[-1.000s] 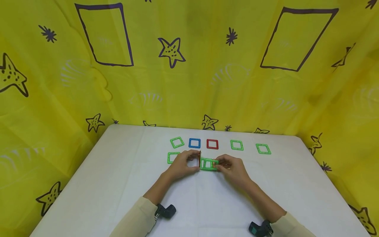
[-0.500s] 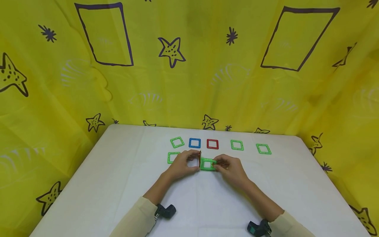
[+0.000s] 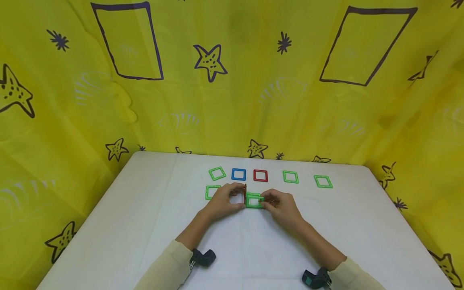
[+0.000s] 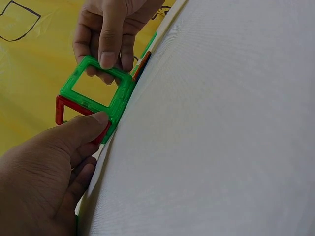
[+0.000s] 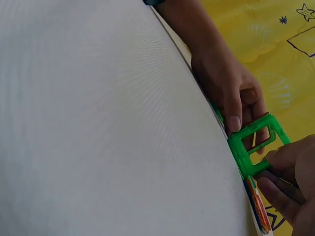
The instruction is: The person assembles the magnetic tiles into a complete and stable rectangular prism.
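1. Green plastic square, glossy and hollow, lower centre of the head view, pinched by the right hand.
2. Red hollow square, standing on edge at its left, gripped by the left hand.

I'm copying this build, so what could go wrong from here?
The upright red tile might tip if the left hand loosens. The right hand might set its upright green tile crooked against it. The left hand might nudge the flat green tile partly hidden behind it.
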Motion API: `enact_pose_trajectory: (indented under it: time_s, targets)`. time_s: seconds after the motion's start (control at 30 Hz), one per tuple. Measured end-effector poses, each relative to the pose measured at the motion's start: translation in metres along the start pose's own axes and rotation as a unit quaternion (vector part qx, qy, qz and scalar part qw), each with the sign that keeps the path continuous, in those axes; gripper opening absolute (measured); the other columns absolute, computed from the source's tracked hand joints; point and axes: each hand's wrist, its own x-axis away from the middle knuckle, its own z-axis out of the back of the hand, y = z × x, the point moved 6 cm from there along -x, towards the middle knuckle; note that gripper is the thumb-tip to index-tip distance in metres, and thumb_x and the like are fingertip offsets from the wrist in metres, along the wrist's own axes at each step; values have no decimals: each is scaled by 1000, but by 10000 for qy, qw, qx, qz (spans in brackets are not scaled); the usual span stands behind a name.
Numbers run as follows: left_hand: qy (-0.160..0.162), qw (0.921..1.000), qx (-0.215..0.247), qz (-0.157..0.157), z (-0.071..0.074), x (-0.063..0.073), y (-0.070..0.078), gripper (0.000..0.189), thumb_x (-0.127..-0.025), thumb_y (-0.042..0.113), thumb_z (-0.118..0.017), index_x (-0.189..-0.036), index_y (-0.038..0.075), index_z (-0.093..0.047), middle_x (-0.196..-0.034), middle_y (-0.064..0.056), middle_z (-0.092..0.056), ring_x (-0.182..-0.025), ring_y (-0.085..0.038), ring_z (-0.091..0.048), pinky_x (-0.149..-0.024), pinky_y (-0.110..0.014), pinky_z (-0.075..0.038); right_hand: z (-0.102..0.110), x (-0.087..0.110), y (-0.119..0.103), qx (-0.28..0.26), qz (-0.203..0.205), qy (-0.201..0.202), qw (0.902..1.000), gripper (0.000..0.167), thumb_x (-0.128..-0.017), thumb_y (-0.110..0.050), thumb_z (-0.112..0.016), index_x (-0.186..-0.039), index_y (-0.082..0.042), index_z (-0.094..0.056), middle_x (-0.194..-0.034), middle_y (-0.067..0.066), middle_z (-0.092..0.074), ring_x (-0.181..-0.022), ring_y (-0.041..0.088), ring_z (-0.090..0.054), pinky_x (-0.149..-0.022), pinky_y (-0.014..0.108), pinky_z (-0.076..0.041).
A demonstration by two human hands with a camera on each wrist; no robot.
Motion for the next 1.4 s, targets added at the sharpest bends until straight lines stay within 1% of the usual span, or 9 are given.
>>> enact_pose_trajectory:
  time_s: [0.2,0.4,0.57,0.7,0.8,1.0,1.1,1.23,1.4]
  targets:
    - [-20,10000,15,-48,-1,1,0,58,-90,14,-85,-142,5,-62,-133,-5,-68,-118,-18,-65,-103,-33,-52,-1,4,2,-92,25,34,9999,18,-89,3,-81,-105,-3,-76,-92,0,-75,-81,16,-68,-72,26,-60]
    - [-37,10000,17,31,0,1,0,59,-89,13,-85,-143,7,-62,-135,-4,-67,-120,-17,-63,-104,-33,-51,-3,5,3,-194,127,51,9997,21,-89,5,-80,-108,-2,-76,-96,1,-76,-85,16,-71,-74,27,-61]
    - [-26,9999,-47,89,-2,2,-1,65,-86,15,-88,-145,8,-61,-134,-2,-67,-118,-17,-62,-104,-34,-51,-4,5,2,-185,240,50,9995,20,-89,4,-81,-107,-3,-76,-97,0,-76,-85,15,-70,-73,27,-61]
    - [4,9998,-186,21,-3,2,-1,66,-85,15,-89,-144,7,-61,-134,-4,-67,-119,-19,-61,-104,-35,-51,-4,5,1,-95,270,20,9996,20,-89,5,-80,-106,-5,-76,-96,0,-75,-82,15,-68,-71,27,-60]
    - [11,9995,-319,-41,-3,1,0,65,-85,15,-89,-144,6,-62,-134,-5,-66,-119,-20,-60,-104,-35,-51,-5,4,2,-20,264,-85,9996,22,-88,6,-80,-108,-3,-76,-95,0,-74,-80,14,-68,-72,27,-60]
    - [20,9991,-427,-72,-3,1,2,65,-85,17,-89,-143,8,-62,-134,-3,-66,-119,-18,-58,-104,-34,-51,-10,5,8,197,182,-393,9989,33,-86,5,-83,-117,1,-74,-100,0,-75,-85,14,-70,-80,29,-61]
    - [46,9989,-455,-89,-3,1,3,64,-86,17,-89,-143,8,-62,-134,-3,-66,-119,-19,-57,-103,-34,-51,-11,5,9,289,298,-357,9985,32,-87,5,-83,-117,1,-74,-100,0,-75,-86,14,-70,-80,29,-61]
    - [97,9988,-456,-117,-3,1,3,64,-86,17,-89,-144,8,-62,-134,-4,-66,-118,-20,-58,-102,-36,-52,-12,6,8,285,439,-215,9984,31,-87,6,-82,-117,1,-74,-97,-1,-75,-84,14,-69,-77,28,-60]
    - [118,9990,-414,-130,-3,0,3,64,-86,16,-88,-144,8,-62,-133,-4,-66,-117,-20,-58,-102,-37,-52,-14,6,8,181,447,-156,9987,25,-89,5,-80,-113,-3,-74,-95,2,-74,-82,12,-65,-75,26,-59]
